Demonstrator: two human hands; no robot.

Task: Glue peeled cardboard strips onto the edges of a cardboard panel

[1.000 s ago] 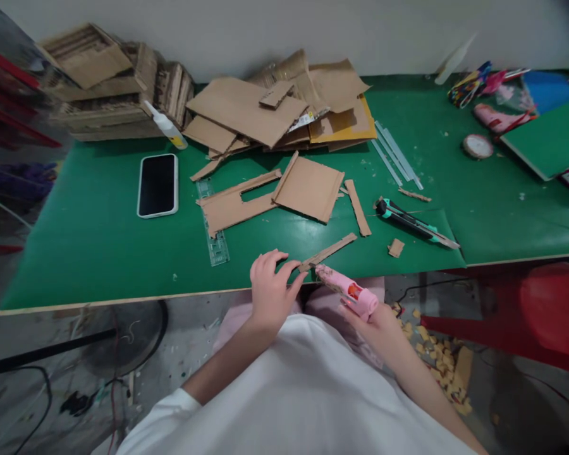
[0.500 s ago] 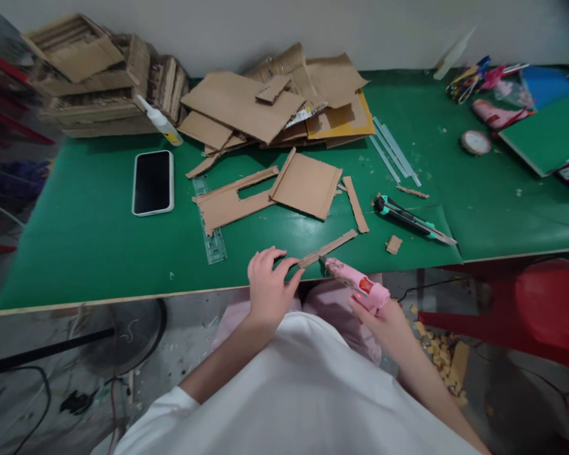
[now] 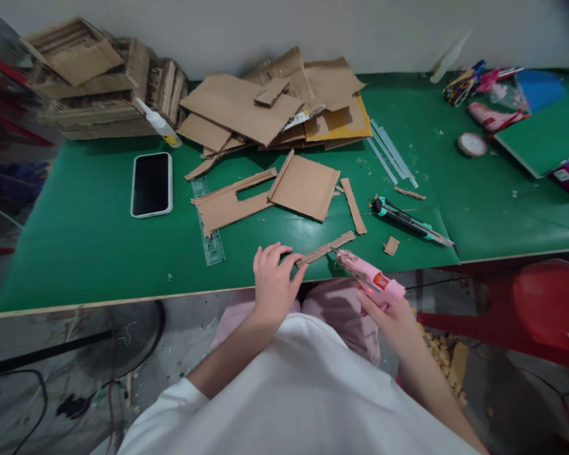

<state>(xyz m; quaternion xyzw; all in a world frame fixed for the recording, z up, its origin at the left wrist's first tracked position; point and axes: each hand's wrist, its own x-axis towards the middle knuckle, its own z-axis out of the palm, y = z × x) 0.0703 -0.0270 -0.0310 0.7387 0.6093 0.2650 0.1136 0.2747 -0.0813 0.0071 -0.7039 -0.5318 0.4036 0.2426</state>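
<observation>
My left hand pinches the near end of a narrow cardboard strip between thumb and finger, close to the table's front edge. Wrapped round a pink hot glue gun is my right hand; a small red light glows on the gun. Its nozzle tip is at the strip, right of the middle. Beyond the strip lie a square cardboard panel with a raised edge and a cardboard piece with a rectangular cutout. The cutout piece rests partly over a clear stencil ruler.
A box cutter with its blade out and a cardboard scrap lie to the right. Leftward are a phone and a glue bottle. Stacked cardboard lines the wall. A red stool stands right of the table.
The glue gun has moved right along the strip, its nozzle now farther from my left hand. My left hand keeps its pinch on the strip's near end.
</observation>
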